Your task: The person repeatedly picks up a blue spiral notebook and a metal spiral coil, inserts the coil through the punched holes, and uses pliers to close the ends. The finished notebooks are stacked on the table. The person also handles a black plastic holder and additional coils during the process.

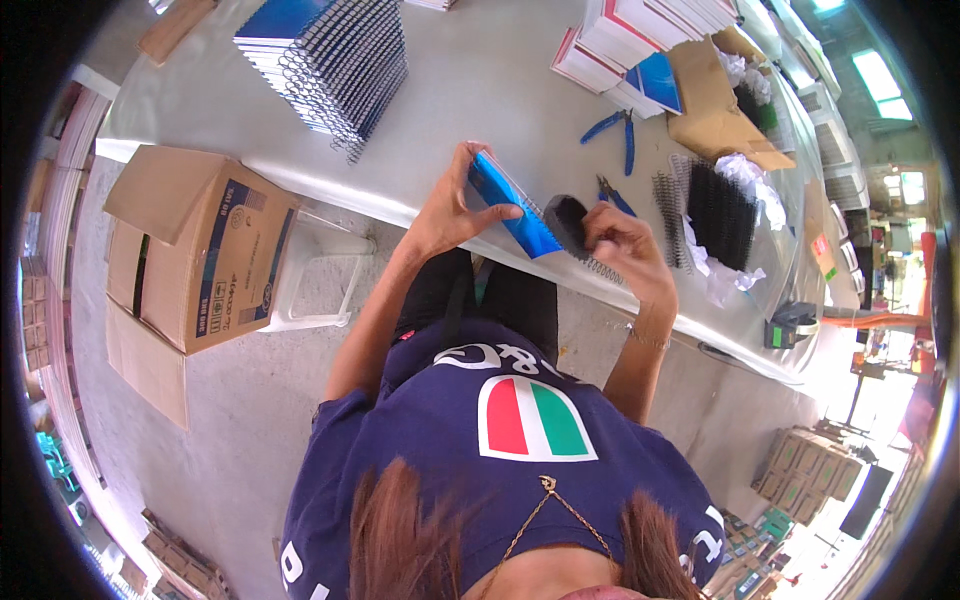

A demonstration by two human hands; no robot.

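Note:
My left hand [447, 214] grips a thin blue-covered notebook [538, 234] at the table's near edge, its thumb lying across the cover. Small holes or loops run along the notebook's right edge. Just right of it my right hand [632, 248] is closed and slightly blurred, with the fingers curled together. A dark wire binding coil [606, 271] sticks out below those fingers; its grip is partly hidden. Between notebook and right hand sits a dark rounded object [567, 222], whose kind I cannot make out.
A stack of spiral-bound notebooks [340, 75] stands at the far left. Blue-handled pliers [628, 140] and a second pair [613, 195] lie to the right. Beyond are black coils [722, 215], crumpled paper and a cardboard box [715, 110]. An open carton [225, 255] stands left of the table.

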